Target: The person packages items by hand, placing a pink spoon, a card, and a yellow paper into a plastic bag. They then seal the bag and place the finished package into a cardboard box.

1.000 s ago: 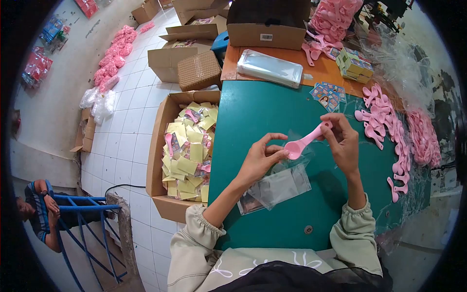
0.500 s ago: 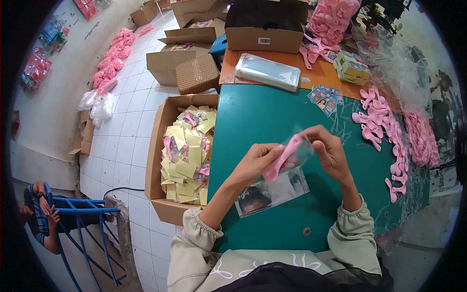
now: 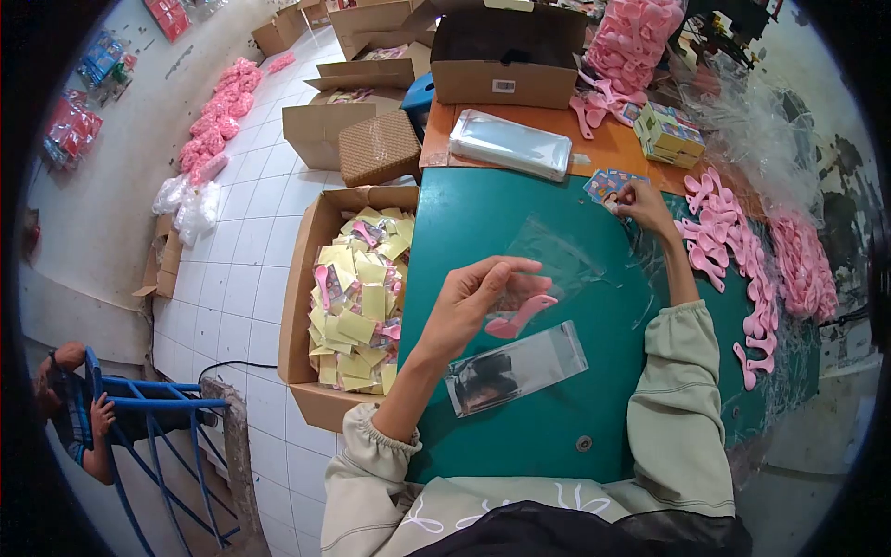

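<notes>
Pinching the clear bag [image 3: 557, 255] by its edge between thumb and fingers, my left hand [image 3: 478, 299] holds it raised over the table [image 3: 492, 209] at frame centre; the pink spoon [image 3: 520, 314] sits inside, so I judge this grip stops it sliding out; the forearm rises from the lower left, wrist bent. My right hand [image 3: 645, 206] reaches to the upper right, arm nearly straight, fingertips curled onto the picture cards [image 3: 605, 182]; whether one is pinched I cannot tell; loose spoons [image 3: 719, 232] lie beside it, probably for easy reach; flat sleeves [image 3: 520, 367] lie just below centre.
</notes>
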The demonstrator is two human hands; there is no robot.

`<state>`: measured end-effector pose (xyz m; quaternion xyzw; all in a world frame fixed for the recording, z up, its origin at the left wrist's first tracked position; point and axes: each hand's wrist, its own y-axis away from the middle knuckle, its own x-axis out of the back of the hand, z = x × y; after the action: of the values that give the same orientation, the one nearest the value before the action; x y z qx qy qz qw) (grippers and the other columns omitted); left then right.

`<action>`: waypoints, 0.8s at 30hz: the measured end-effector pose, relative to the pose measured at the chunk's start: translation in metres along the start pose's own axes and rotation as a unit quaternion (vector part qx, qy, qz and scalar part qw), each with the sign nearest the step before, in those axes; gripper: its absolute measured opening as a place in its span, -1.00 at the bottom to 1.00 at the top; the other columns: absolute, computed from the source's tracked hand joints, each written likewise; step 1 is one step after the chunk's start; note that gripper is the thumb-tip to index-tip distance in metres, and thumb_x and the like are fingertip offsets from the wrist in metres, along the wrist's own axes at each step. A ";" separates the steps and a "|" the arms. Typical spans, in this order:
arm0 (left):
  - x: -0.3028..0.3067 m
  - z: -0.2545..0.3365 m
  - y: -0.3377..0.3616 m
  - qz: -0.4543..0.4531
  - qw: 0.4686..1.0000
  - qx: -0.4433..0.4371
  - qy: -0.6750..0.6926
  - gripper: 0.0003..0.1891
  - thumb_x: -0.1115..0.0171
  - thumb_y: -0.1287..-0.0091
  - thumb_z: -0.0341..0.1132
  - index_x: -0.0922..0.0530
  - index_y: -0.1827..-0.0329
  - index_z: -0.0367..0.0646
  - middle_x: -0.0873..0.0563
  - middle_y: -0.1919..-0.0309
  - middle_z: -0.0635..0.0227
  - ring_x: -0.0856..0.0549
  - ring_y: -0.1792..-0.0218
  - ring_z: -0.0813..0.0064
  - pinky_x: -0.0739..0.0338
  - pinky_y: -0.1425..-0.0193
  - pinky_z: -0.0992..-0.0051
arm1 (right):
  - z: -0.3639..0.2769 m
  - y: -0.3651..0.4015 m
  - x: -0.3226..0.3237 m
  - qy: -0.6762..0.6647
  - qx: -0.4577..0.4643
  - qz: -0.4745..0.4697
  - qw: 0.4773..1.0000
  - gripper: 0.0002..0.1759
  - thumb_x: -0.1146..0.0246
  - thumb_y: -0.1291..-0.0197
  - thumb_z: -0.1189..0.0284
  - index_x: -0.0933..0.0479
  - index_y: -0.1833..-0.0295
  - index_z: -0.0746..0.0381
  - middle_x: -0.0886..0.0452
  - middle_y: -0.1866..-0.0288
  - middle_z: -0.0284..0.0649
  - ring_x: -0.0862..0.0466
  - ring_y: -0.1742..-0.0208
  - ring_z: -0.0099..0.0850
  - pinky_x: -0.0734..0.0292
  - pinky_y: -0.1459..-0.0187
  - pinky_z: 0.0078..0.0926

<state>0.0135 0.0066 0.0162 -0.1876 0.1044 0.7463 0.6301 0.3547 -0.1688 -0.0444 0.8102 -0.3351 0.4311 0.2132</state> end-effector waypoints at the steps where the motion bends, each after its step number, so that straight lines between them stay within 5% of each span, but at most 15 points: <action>1: 0.000 0.000 0.001 0.002 1.000 0.005 -0.009 -0.59 0.13 -0.51 -0.15 -0.50 -0.09 -0.33 -0.69 0.11 0.10 -0.71 0.09 0.33 -0.61 -0.01 0.42 | 0.000 0.003 -0.001 0.039 0.035 0.044 0.998 -0.60 -0.46 0.23 0.31 -0.57 0.26 0.30 -0.61 0.28 -0.07 -0.60 0.19 -0.15 -0.47 0.15 -0.27; 3: -0.001 0.001 0.002 0.007 1.000 0.013 -0.026 -0.58 0.14 -0.50 -0.12 -0.49 -0.08 -0.32 -0.68 0.09 0.07 -0.71 0.10 0.29 -0.63 0.02 0.37 | -0.002 0.006 -0.002 0.119 0.108 0.131 0.978 -0.62 -0.45 0.25 0.32 -0.57 0.29 0.29 -0.62 0.33 -0.09 -0.61 0.18 -0.16 -0.48 0.12 -0.27; 6: -0.001 0.000 0.001 0.007 0.999 0.020 -0.030 -0.58 0.14 -0.50 -0.12 -0.49 -0.08 -0.33 -0.68 0.10 0.08 -0.72 0.11 0.31 -0.63 0.03 0.39 | 0.002 0.006 -0.010 0.040 0.101 0.210 0.972 -0.62 -0.44 0.27 0.32 -0.59 0.28 0.26 -0.63 0.33 -0.07 -0.62 0.18 -0.13 -0.47 0.06 -0.23; 9: -0.003 -0.002 0.001 -0.002 0.999 0.028 -0.029 -0.58 0.13 -0.51 -0.13 -0.50 -0.08 -0.33 -0.68 0.10 0.10 -0.72 0.11 0.33 -0.63 0.05 0.41 | -0.015 0.012 0.008 0.020 -0.014 0.072 0.997 -0.47 -0.44 0.26 0.34 -0.51 0.10 0.30 -0.61 0.19 -0.04 -0.62 0.18 -0.18 -0.48 0.11 -0.31; 12: -0.004 -0.001 0.002 -0.006 0.999 0.040 -0.032 -0.59 0.13 -0.51 -0.13 -0.51 -0.07 -0.32 -0.69 0.10 0.12 -0.71 0.11 0.35 -0.63 0.06 0.43 | 0.007 0.000 -0.004 0.046 0.046 0.139 0.988 -0.48 -0.40 0.18 0.37 -0.49 0.03 0.31 -0.61 0.21 -0.07 -0.62 0.22 -0.23 -0.48 0.09 -0.34; 15: -0.003 0.002 0.002 0.011 0.996 0.073 -0.044 -0.60 0.12 -0.51 -0.14 -0.51 -0.07 -0.32 -0.69 0.11 0.14 -0.72 0.12 0.37 -0.63 0.07 0.46 | 0.006 0.003 -0.001 0.230 0.092 0.208 0.946 -0.56 -0.33 0.07 0.44 -0.48 0.01 0.32 -0.59 0.27 -0.12 -0.61 0.19 -0.31 -0.47 0.07 -0.39; 17: -0.003 0.002 0.001 0.015 0.995 0.081 -0.049 -0.61 0.10 -0.50 -0.15 -0.52 -0.05 -0.32 -0.70 0.13 0.14 -0.72 0.13 0.39 -0.63 0.07 0.49 | -0.050 0.042 0.024 -0.070 0.128 0.091 0.985 -0.66 -0.23 -0.04 0.52 -0.48 0.00 0.29 -0.57 0.26 -0.20 -0.58 0.10 -0.40 -0.46 0.04 -0.44; 19: -0.003 0.002 0.001 0.019 0.995 0.085 -0.053 -0.62 0.09 -0.50 -0.16 -0.54 -0.04 -0.32 -0.70 0.15 0.15 -0.72 0.14 0.41 -0.62 0.08 0.51 | -0.124 0.095 0.046 -0.231 0.134 0.032 0.963 -0.65 -0.24 -0.05 0.57 -0.48 -0.02 0.27 -0.55 0.17 -0.30 -0.56 0.04 -0.49 -0.46 0.03 -0.51; 22: -0.004 -0.001 -0.002 0.015 0.995 0.084 -0.057 -0.63 0.07 -0.49 -0.18 -0.55 -0.01 -0.32 -0.71 0.18 0.17 -0.72 0.17 0.45 -0.62 0.09 0.53 | -0.155 0.131 0.059 -0.213 0.223 0.021 0.951 -0.66 -0.26 -0.04 0.61 -0.48 0.01 0.23 -0.58 0.19 -0.32 -0.58 0.17 -0.51 -0.51 0.09 -0.48; 24: -0.005 -0.004 -0.003 0.012 0.995 0.079 -0.061 -0.64 0.05 -0.49 -0.18 -0.56 0.00 -0.33 -0.71 0.20 0.19 -0.72 0.20 0.48 -0.61 0.09 0.53 | -0.173 0.145 0.062 -0.196 0.184 -0.008 0.963 -0.67 -0.27 -0.04 0.62 -0.50 0.03 0.22 -0.60 0.18 -0.30 -0.61 0.18 -0.48 -0.53 0.14 -0.50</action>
<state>0.0181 0.0012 0.0154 -0.0897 0.1267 0.7529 0.6396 0.1782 -0.1807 0.1088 0.9070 -0.2784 0.3160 -0.0064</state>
